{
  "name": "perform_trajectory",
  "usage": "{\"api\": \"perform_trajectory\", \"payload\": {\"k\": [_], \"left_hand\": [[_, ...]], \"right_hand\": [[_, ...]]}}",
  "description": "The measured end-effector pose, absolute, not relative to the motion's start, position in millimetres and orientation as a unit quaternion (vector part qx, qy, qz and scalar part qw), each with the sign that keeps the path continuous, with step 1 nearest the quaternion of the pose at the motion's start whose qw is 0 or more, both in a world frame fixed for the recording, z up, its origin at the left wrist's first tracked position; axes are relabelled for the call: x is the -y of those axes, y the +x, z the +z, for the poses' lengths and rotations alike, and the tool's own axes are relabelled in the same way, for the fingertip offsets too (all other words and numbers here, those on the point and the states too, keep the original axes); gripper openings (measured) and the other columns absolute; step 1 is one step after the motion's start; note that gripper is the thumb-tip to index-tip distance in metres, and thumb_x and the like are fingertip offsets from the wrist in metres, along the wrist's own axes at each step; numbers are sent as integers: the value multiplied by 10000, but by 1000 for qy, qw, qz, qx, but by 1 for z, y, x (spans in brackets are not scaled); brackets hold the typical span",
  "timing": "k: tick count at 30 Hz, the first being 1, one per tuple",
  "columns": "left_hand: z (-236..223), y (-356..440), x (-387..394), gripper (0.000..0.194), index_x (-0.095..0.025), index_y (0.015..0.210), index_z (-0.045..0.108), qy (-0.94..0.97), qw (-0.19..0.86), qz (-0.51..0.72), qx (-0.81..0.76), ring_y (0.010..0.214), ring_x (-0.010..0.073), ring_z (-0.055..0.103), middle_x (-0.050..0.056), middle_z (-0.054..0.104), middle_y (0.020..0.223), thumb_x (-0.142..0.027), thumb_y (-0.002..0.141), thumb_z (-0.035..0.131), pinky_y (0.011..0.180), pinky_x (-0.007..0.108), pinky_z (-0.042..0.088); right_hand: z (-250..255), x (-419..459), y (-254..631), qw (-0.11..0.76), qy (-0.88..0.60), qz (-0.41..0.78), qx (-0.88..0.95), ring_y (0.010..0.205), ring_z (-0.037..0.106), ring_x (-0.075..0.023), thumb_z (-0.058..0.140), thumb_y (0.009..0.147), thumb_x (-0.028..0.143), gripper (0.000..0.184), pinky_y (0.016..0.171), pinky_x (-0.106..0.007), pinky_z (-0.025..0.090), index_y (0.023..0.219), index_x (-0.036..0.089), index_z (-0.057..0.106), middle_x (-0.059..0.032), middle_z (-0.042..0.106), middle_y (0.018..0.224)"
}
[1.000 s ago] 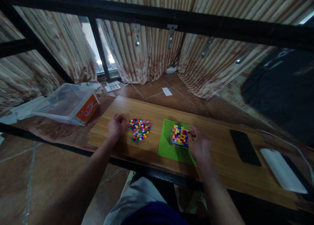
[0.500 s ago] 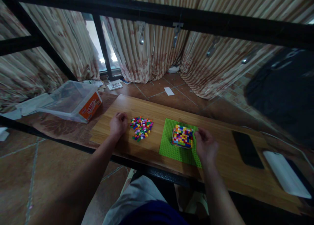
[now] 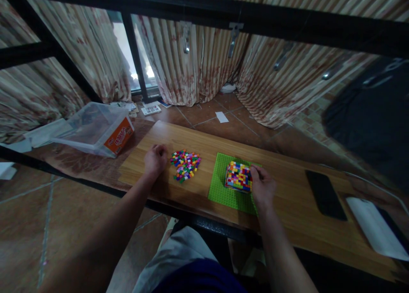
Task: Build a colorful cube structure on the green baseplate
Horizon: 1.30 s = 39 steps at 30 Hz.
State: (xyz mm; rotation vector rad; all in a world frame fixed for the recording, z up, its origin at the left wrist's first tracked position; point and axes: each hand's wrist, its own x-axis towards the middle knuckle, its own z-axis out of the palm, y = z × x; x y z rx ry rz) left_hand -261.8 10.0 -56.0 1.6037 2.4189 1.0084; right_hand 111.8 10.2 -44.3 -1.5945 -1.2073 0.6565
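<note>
A block of stacked multicoloured toy bricks (image 3: 238,176) stands on the green baseplate (image 3: 218,191). My right hand (image 3: 262,184) is at the block's right edge, its thumb and fingertips pinched together. Whether a brick is between those fingertips is too small to make out. On the wooden table to the left lies a flat pile of small loose bricks (image 3: 185,165) in many colours. Just left of that pile rests my left hand (image 3: 156,160), its fingers curled closed. What they hold, if anything, is hidden.
A clear plastic bin (image 3: 92,129) with an orange label stands left of the wooden table (image 3: 191,137). On the table's right side lie a black phone-like slab (image 3: 325,195) and a white flat object (image 3: 377,227). A dark metal bar (image 3: 204,5) crosses overhead before striped curtains.
My right hand has moved left, closer in over the right edge of the brick block. My left hand stays beside the loose bricks. The whole view has shifted slightly.
</note>
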Motion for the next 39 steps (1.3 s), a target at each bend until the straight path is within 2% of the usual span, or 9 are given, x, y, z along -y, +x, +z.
{"api": "perform_trajectory", "payload": {"k": [14, 18, 21, 24, 27, 34, 39], "left_hand": [[-56, -260, -11, 210, -177, 864, 714, 524, 51, 354, -773, 882, 208, 640, 89, 697, 973, -154, 821, 509, 801, 313, 491], [-57, -260, -10, 189, -174, 859, 710, 527, 48, 350, -773, 862, 181, 626, 69, 698, 963, -150, 821, 526, 795, 290, 480], [-58, -260, -9, 206, -171, 866, 708, 531, 53, 348, -771, 836, 168, 622, 68, 692, 947, -117, 805, 519, 770, 271, 470], [-58, -259, -8, 202, -171, 845, 705, 532, 48, 354, -768, 839, 169, 624, 72, 688, 940, -118, 812, 513, 769, 268, 465], [-57, -258, -8, 200, -173, 841, 703, 532, 44, 353, -768, 851, 171, 625, 69, 685, 922, -118, 820, 512, 776, 264, 460], [-58, -257, -7, 181, -173, 843, 700, 525, 40, 345, -777, 838, 167, 627, 68, 688, 927, -130, 822, 526, 761, 257, 457], [-58, -258, -8, 183, -175, 850, 703, 524, 46, 343, -778, 854, 170, 631, 75, 702, 955, -131, 822, 528, 774, 260, 462]], "right_hand": [[-33, -6, 111, 466, -665, 226, 538, 871, 668, -246, 526, 838, 524, 457, 827, -405, 510, 980, 136, 721, -138, 739, 949], [-15, 6, 108, 496, -664, 130, 544, 901, 658, -248, 451, 902, 516, 490, 836, -419, 503, 1064, 121, 691, -158, 719, 1018], [5, 24, 84, 510, -614, 84, 596, 905, 649, -225, 523, 899, 452, 374, 852, -391, 504, 1020, 148, 705, -117, 713, 998], [12, 47, 43, 465, -511, 166, 704, 949, 644, -194, 520, 932, 340, 240, 886, -363, 497, 1005, 204, 704, -63, 709, 1000], [-5, 65, -1, 383, -432, 216, 787, 918, 636, -175, 492, 944, 254, 227, 859, -332, 502, 1004, 237, 710, -42, 702, 989], [-42, 55, -53, 227, -387, 169, 877, 999, 562, -223, 456, 944, 171, 292, 896, -335, 453, 1098, 229, 697, -71, 667, 1034], [-44, 47, -58, 182, -397, 119, 892, 969, 546, -230, 442, 952, 168, 286, 863, -335, 425, 1100, 228, 679, -82, 658, 1025]]}}
